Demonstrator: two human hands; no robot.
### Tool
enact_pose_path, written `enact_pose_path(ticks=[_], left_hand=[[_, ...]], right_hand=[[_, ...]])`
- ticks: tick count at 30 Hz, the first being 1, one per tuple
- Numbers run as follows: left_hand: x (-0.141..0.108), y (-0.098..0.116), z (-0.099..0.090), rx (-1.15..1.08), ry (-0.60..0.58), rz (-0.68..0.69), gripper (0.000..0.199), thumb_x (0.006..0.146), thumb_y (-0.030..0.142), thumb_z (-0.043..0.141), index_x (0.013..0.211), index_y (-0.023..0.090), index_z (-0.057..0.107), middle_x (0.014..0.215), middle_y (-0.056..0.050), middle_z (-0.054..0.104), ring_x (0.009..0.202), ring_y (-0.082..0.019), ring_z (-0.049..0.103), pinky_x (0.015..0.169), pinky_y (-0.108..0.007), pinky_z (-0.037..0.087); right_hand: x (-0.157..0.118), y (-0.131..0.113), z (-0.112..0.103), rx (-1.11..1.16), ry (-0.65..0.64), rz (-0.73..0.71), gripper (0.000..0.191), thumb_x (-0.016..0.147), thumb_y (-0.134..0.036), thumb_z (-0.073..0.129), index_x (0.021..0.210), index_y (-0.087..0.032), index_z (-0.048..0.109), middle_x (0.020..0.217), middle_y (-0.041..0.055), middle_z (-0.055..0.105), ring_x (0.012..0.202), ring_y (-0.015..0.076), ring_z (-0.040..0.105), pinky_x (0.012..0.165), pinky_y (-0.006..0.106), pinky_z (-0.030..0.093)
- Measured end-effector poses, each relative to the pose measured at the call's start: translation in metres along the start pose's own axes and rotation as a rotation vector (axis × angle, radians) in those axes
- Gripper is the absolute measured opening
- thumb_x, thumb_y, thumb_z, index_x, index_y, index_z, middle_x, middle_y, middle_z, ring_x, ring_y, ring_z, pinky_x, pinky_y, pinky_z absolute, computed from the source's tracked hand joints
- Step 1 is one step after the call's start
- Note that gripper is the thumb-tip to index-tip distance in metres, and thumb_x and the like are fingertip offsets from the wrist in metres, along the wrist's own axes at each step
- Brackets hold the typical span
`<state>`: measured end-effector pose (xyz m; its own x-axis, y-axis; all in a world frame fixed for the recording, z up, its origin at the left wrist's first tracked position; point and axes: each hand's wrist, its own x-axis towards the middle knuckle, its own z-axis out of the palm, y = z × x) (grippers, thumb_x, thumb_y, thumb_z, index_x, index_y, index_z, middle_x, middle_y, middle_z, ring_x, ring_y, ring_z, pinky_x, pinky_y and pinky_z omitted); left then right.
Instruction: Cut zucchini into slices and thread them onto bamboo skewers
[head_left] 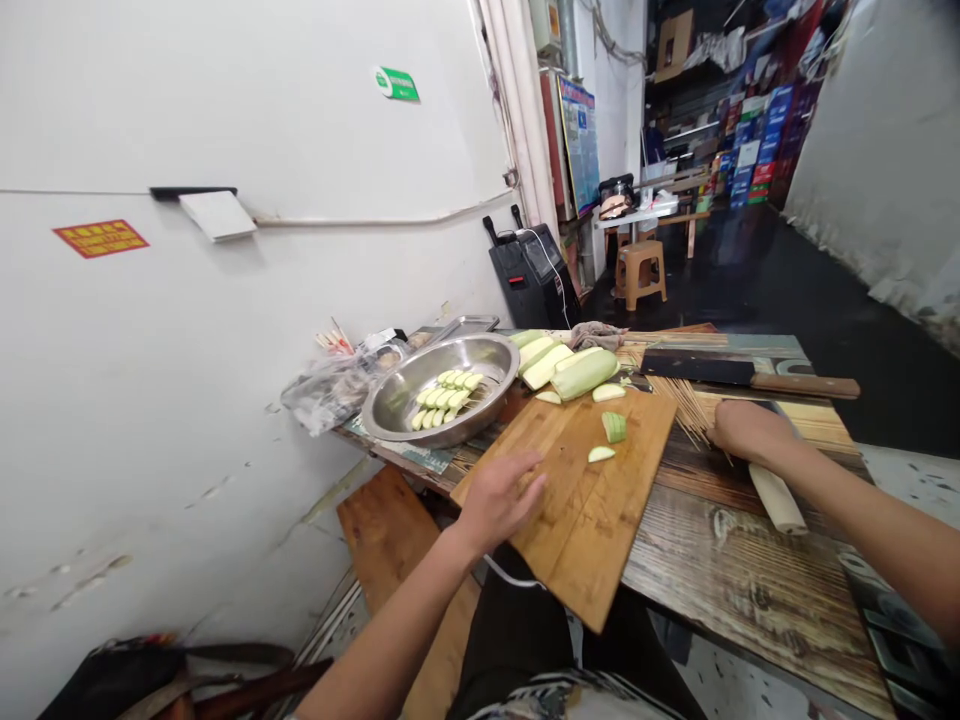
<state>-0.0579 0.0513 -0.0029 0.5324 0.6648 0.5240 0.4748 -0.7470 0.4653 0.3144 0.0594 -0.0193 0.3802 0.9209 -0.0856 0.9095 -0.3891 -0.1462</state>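
My left hand (pixel 501 500) rests near the left edge of the wooden cutting board (pixel 570 500), fingers apart and holding nothing. At the right, my right hand (pixel 742 430) has its fingers closed at the ends of thin wooden skewers (pixel 684 405); whether it grips any is hidden. On the board lie a small stack of green-edged slices (pixel 613 427) and a loose slice (pixel 601 454). Long peeled pale-green squash pieces (pixel 585 374) lie behind the board. A steel basin (pixel 480 350) to the left holds skewered slices (pixel 448 397).
A cleaver (pixel 697 370) with a wooden handle lies behind my right hand. A pale cylinder (pixel 778 500) lies beside my right wrist. Plastic bags (pixel 334 390) sit left of the basin against the wall. A grey cloth (pixel 598 336) is at the table's back. Beyond stands a stool (pixel 640 272).
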Motion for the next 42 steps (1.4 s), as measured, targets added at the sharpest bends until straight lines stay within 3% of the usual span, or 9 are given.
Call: enact_pose_path(ticks=[8, 12, 16, 21, 24, 28, 31, 37, 42], left_hand=[[0.079, 0.012, 0.063, -0.100, -0.175, 0.054, 0.048, 0.079, 0.031, 0.063, 0.123, 0.014, 0.056, 0.124, -0.015, 0.058, 0.118, -0.028, 0.052, 0.102, -0.043, 0.037], [0.108, 0.005, 0.084, -0.007, -0.329, 0.063, 0.061, 0.075, 0.030, 0.066, 0.131, 0.012, 0.048, 0.131, -0.016, 0.053, 0.122, -0.028, 0.049, 0.104, -0.041, 0.034], [0.118, -0.002, 0.091, 0.089, -0.428, -0.039, 0.066, 0.073, 0.033, 0.068, 0.131, 0.011, 0.048, 0.122, -0.014, 0.060, 0.112, -0.028, 0.055, 0.097, -0.039, 0.039], [0.118, -0.012, 0.095, -0.018, -0.418, -0.094, 0.057, 0.071, 0.037, 0.068, 0.122, 0.014, 0.058, 0.103, -0.008, 0.067, 0.089, -0.021, 0.061, 0.082, -0.031, 0.045], [0.118, -0.019, 0.095, 0.018, -0.391, -0.012, 0.047, 0.074, 0.035, 0.064, 0.116, 0.015, 0.061, 0.093, -0.005, 0.065, 0.080, -0.018, 0.058, 0.076, -0.029, 0.045], [0.119, -0.028, 0.088, 0.137, -0.449, 0.145, 0.047, 0.077, 0.031, 0.059, 0.121, 0.015, 0.058, 0.104, -0.010, 0.059, 0.094, -0.022, 0.055, 0.087, -0.031, 0.042], [0.120, -0.032, 0.081, 0.141, -0.506, 0.151, 0.053, 0.077, 0.030, 0.060, 0.127, 0.016, 0.053, 0.109, -0.013, 0.056, 0.100, -0.025, 0.053, 0.092, -0.035, 0.039], [0.111, -0.040, 0.072, -0.086, -0.335, 0.053, 0.056, 0.073, 0.030, 0.066, 0.124, 0.011, 0.055, 0.116, -0.017, 0.057, 0.111, -0.029, 0.050, 0.099, -0.041, 0.036], [0.094, -0.028, 0.062, -0.799, -0.099, -0.367, 0.042, 0.071, 0.025, 0.069, 0.110, 0.012, 0.060, 0.108, -0.011, 0.063, 0.101, -0.025, 0.060, 0.095, -0.041, 0.042]], right_hand=[[-0.009, -0.008, -0.020, -0.033, -0.318, 0.008, 0.030, 0.092, -0.033, 0.052, 0.112, -0.011, 0.060, 0.110, 0.0098, 0.061, 0.094, 0.0200, 0.062, 0.079, 0.037, 0.051], [-0.037, 0.000, -0.036, 0.060, -0.369, -0.014, 0.030, 0.093, -0.036, 0.048, 0.090, -0.011, 0.063, 0.077, 0.0025, 0.065, 0.064, 0.0123, 0.062, 0.060, 0.028, 0.051], [-0.087, 0.011, -0.042, 0.167, -0.260, -0.035, 0.033, 0.088, -0.028, 0.042, 0.062, -0.015, 0.057, 0.042, 0.0011, 0.054, 0.041, 0.0110, 0.051, 0.049, 0.023, 0.039], [-0.134, 0.004, -0.020, 0.194, -0.167, -0.135, 0.021, 0.080, -0.027, 0.046, 0.063, -0.020, 0.055, 0.054, 0.0010, 0.060, 0.049, 0.0127, 0.054, 0.049, 0.023, 0.032], [-0.136, -0.009, -0.001, 0.120, -0.141, -0.193, 0.018, 0.076, -0.026, 0.049, 0.059, -0.021, 0.052, 0.058, 0.0028, 0.060, 0.054, 0.0157, 0.053, 0.050, 0.026, 0.028], [-0.123, -0.021, 0.008, 0.014, -0.129, -0.224, 0.018, 0.074, -0.027, 0.053, 0.057, -0.021, 0.051, 0.061, 0.0055, 0.062, 0.059, 0.0193, 0.056, 0.049, 0.027, 0.024], [-0.113, -0.030, 0.007, -0.039, -0.093, -0.209, 0.020, 0.077, -0.034, 0.053, 0.064, -0.020, 0.055, 0.070, 0.0092, 0.066, 0.067, 0.0231, 0.061, 0.050, 0.027, 0.027], [-0.092, -0.050, 0.011, -0.071, -0.002, -0.171, 0.027, 0.085, -0.029, 0.043, 0.084, -0.011, 0.063, 0.083, 0.0199, 0.069, 0.078, 0.0325, 0.065, 0.056, 0.033, 0.036], [-0.101, -0.054, 0.002, 0.013, 0.075, -0.164, 0.033, 0.089, -0.020, 0.034, 0.099, -0.008, 0.063, 0.080, 0.0171, 0.070, 0.077, 0.0287, 0.066, 0.061, 0.034, 0.042]])
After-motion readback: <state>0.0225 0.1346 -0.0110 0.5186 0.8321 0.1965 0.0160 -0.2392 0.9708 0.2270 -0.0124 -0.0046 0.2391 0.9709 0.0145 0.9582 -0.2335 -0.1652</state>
